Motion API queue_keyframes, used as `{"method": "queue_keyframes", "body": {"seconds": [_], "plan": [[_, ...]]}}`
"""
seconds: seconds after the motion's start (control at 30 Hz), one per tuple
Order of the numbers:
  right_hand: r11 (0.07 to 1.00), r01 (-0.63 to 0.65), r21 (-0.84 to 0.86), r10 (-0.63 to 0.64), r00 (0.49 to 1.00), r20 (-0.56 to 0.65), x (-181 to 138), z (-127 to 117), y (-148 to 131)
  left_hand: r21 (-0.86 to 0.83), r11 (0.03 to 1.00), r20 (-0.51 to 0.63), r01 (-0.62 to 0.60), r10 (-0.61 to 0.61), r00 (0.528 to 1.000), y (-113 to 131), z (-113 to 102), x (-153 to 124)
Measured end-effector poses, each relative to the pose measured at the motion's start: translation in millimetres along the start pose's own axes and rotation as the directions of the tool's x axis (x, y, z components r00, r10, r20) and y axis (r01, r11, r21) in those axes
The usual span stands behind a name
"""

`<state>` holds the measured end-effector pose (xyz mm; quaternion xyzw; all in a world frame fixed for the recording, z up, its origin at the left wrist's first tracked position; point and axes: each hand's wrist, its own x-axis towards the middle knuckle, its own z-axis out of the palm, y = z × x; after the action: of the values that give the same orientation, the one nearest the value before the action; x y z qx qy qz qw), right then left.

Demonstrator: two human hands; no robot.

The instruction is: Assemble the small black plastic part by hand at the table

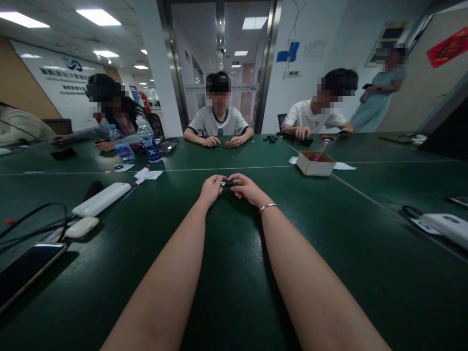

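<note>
A small black stick-like object with a silvery left end [228,184] spans the gap between my two hands, just above the green table [230,273]. My left hand [211,190] pinches its silvery end between thumb and fingers. On the black end, the fingers of my right hand [247,187] are closed, and a silver bangle [268,207] circles that wrist. The object is too small to name its exact kind, and its ends are partly hidden by fingertips.
To the left lie a phone [31,270], a white earbud case [82,227], a long white device [102,200] and black cables. Two water bottles [149,141] stand beyond. A cardboard box [315,165] sits ahead right; a white device [448,224] lies far right. Several people sit opposite.
</note>
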<state>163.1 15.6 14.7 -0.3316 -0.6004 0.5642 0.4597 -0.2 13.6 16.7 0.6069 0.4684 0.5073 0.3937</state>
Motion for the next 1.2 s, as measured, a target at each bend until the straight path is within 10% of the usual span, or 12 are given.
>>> {"method": "queue_keyframes", "body": {"seconds": [1.2], "plan": [[0.998, -0.032, 0.053, 0.034, 0.999, -0.042, -1.8, -1.8, -0.6, 0.027, 0.998, 0.029, 0.048, -0.048, 0.998, -2.0, 3.4, 3.0]]}}
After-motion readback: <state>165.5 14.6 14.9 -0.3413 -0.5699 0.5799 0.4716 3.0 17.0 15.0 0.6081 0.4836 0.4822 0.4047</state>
